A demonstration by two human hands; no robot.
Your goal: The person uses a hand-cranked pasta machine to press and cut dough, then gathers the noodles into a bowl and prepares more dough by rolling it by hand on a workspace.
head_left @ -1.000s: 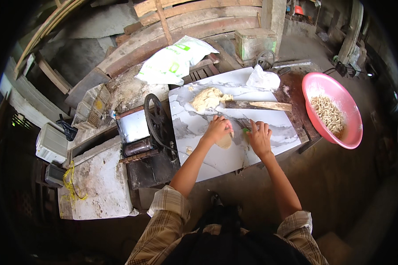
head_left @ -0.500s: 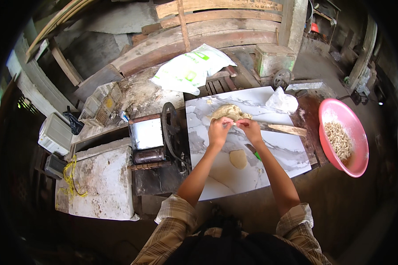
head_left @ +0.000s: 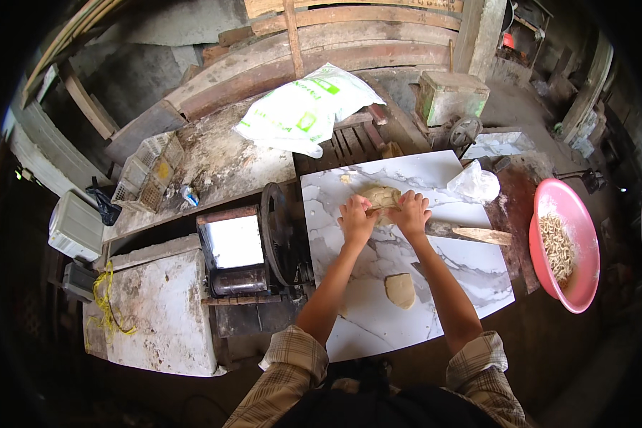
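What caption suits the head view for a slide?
Both hands, left hand and right hand, grip a dough lump on a marble-patterned slab.

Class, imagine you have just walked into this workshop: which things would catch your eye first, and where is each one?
First, both hands at the far side of the white marbled slab: the left hand and right hand grip a pale dough lump. A small flattened dough piece lies nearer the person. Off to the right, a bright pink basin holds pale strips, and a dark hand-crank machine stands left of the slab.
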